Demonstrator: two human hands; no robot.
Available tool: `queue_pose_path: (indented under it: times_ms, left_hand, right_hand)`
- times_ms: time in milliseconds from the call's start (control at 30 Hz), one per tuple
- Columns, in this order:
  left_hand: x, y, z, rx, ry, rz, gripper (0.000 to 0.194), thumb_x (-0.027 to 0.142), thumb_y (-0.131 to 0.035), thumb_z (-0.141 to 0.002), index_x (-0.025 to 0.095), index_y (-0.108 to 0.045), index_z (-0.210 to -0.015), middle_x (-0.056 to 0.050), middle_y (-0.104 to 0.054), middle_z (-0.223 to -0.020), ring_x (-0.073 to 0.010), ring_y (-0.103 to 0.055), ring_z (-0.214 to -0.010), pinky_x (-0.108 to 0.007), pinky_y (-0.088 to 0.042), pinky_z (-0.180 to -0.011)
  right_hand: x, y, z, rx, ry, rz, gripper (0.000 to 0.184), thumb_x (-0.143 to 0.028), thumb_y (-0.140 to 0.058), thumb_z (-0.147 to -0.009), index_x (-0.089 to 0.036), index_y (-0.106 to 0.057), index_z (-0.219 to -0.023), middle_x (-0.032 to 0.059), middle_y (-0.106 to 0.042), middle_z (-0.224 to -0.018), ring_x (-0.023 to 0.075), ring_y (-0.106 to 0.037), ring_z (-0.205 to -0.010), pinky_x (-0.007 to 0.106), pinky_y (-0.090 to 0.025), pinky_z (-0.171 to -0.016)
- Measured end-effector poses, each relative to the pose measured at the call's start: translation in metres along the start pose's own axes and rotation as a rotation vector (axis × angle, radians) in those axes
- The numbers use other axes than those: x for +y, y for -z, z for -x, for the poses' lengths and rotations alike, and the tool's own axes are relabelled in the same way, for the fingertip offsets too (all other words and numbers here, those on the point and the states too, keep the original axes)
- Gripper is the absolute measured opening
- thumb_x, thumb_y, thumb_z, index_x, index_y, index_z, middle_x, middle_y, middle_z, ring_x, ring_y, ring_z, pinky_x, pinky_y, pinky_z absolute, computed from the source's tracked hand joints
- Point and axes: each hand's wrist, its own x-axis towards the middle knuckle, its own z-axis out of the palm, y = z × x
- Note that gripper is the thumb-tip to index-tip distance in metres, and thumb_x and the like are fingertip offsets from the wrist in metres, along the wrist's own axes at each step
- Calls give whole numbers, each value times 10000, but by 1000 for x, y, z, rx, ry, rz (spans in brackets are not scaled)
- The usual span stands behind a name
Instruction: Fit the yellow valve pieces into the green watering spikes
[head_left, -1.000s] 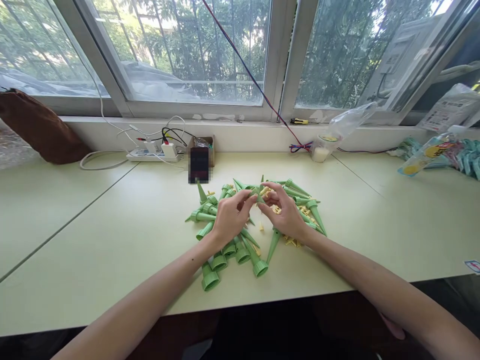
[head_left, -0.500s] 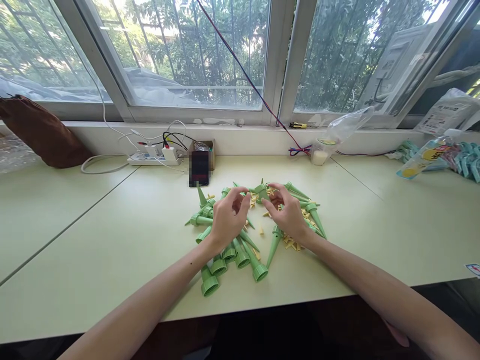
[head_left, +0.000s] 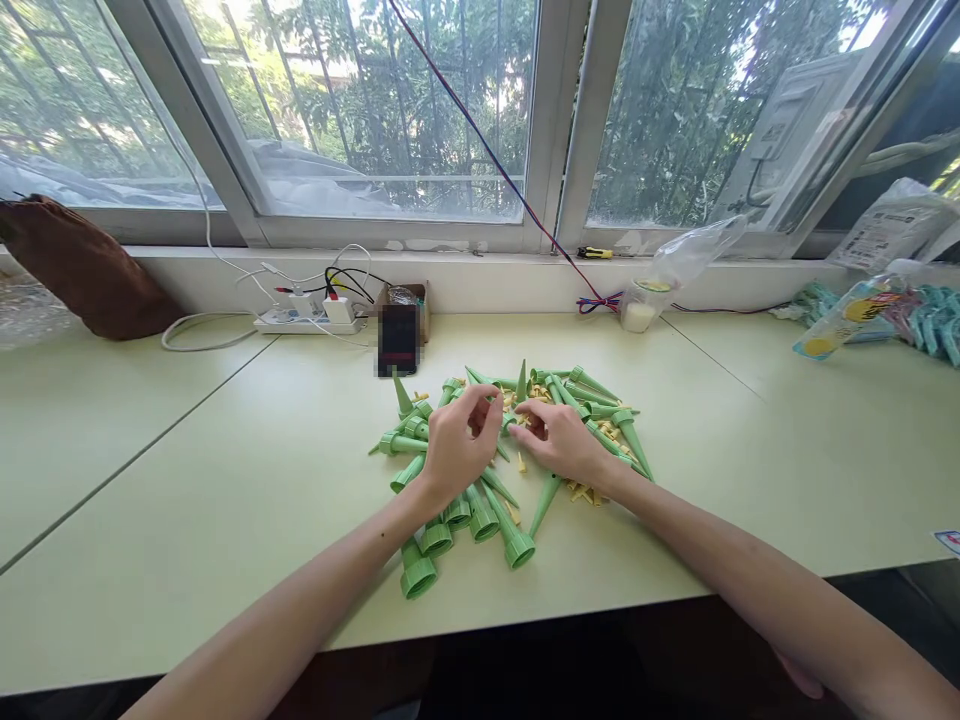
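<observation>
Across the middle of the pale green surface (head_left: 225, 520), hollow green plastic spikes with ribbed collars lie in a loose ring around both hands. At the near left of the ring, one spike (head_left: 417, 574) turns its open mouth toward the near edge, its long axis running away to the far side. Right of it, a longer spike (head_left: 516, 546) also faces its mouth nearward, its narrow end slanting to the far left. Beside the right hand (head_left: 559, 440), a third spike (head_left: 547, 502) aims its tip near and slightly left. On the ring's right side, another (head_left: 634, 440) points its tip near and right. Two stand upright, tips up: one at the far left (head_left: 403, 398), one at the far middle (head_left: 522, 382).

The left hand (head_left: 463, 442) has thumb and forefinger brought together in a pinch; whether anything sits between them cannot be told. The right hand's fingers curve beside a green piece (head_left: 508, 420) lying between the hands; whether they grip it, and which way it points, cannot be told.

Small yellow plastic pegs (head_left: 586, 493) are heaped by the right wrist, and a single peg (head_left: 522, 464) sits between the hands. Farther left, a phone (head_left: 398, 340) leans before a small cardboard box (head_left: 425, 308).
</observation>
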Motion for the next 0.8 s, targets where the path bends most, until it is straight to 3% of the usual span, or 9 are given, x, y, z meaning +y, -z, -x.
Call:
queue_pose_path:
  times_ms: [233,400,533,667,800]
  left_hand:
    - [1,-1,0,2,2,16,57,216,-588,-918,184,-616,-880,67,-551,-577,-64,-490,-470,-184,-426,-535]
    - [2,-1,0,1,-10,13,69,214,-584,-916,184,-615,-862,64,-543,-572,-63,-484,-475,-177,-425,-529]
    - [2,-1,0,-2,-11,10,72,223,-584,-916,189,-619,-863,65,-551,-571,-65,-500,-480,-176,-433,-538]
    - [1,-1,1,-15,-6,7,73,233,-582,-917,192,-617,-867,65,-553,-569,-66,-498,-472,-180,-427,-529]
    - [0,-2,2,-21,1,10,97,254,-572,-925,195,-621,-867,57,-555,-570,-74,-495,-472,-191,-431,-530]
  right_hand:
    - [3,-1,-2,23,11,-30,435,-404,-302,-1061,-205,-477,-716,-14,-517,-659,144,-449,-599,291,-353,-624]
    - [2,-1,-2,24,-3,-45,404,-414,-315,-1060,-205,-508,-773,-2,-556,-711,154,-485,-625,295,-373,-645]
    - [2,-1,-1,36,-17,-35,351,-420,-340,-1055,-196,-578,-926,18,-609,-757,169,-529,-650,297,-395,-648]
    - [6,0,-1,61,-37,20,330,-437,-378,-1045,-184,-584,-1095,-9,-600,-645,173,-525,-573,300,-399,-626]
    - [10,4,-2,148,-3,133,320,-441,-427,-1028,-198,-569,-876,-20,-548,-584,158,-460,-522,293,-364,-594]
